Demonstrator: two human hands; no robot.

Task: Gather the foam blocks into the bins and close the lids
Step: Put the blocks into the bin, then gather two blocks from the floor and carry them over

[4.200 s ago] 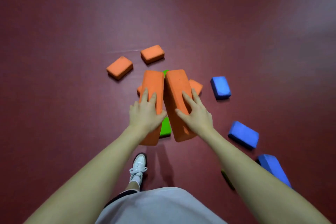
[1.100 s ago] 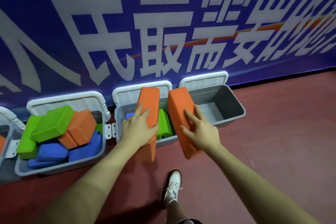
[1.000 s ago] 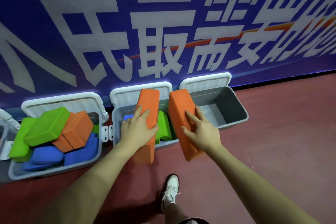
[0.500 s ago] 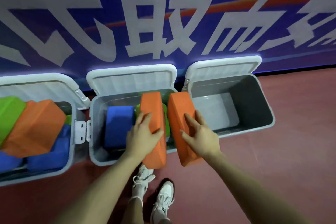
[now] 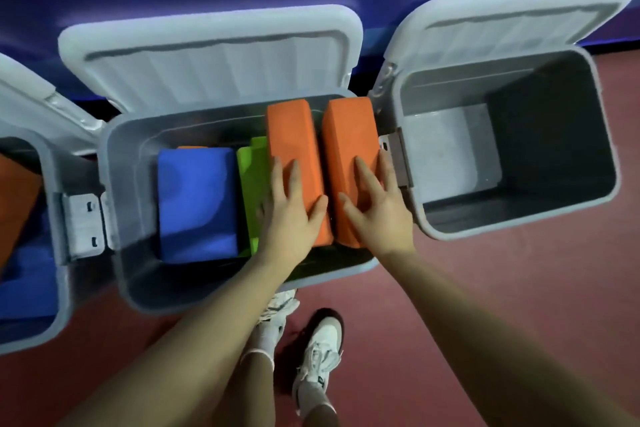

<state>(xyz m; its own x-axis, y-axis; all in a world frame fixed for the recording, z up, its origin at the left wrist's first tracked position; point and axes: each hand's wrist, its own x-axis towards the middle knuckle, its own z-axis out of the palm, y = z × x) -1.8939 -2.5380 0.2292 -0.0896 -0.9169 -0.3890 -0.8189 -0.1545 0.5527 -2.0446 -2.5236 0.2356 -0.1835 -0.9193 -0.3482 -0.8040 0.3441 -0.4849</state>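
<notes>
My left hand (image 5: pixel 291 215) grips one orange foam block (image 5: pixel 291 128) and my right hand (image 5: pixel 377 215) grips a second orange foam block (image 5: pixel 349 128). Both blocks stand on edge, side by side, in the right part of the middle grey bin (image 5: pixel 117 218). Each hand has its fingers over the block's top and its thumb on the inner side. A blue block (image 5: pixel 197 204) and a green block (image 5: pixel 251 184) lie in the same bin to the left. The bin's white lid (image 5: pixel 214 66) leans open against the wall.
The right grey bin (image 5: pixel 554 135) holds nothing, and its lid (image 5: pixel 512 21) is open. The left bin (image 5: pixel 59 288) is cut off by the frame edge and holds blue and orange blocks. My white shoes (image 5: pixel 318 350) stand on the red floor just in front of the bins.
I carried the two orange blocks from the open floor to the row of bins. In the last half second both blocks went down into the middle bin.
</notes>
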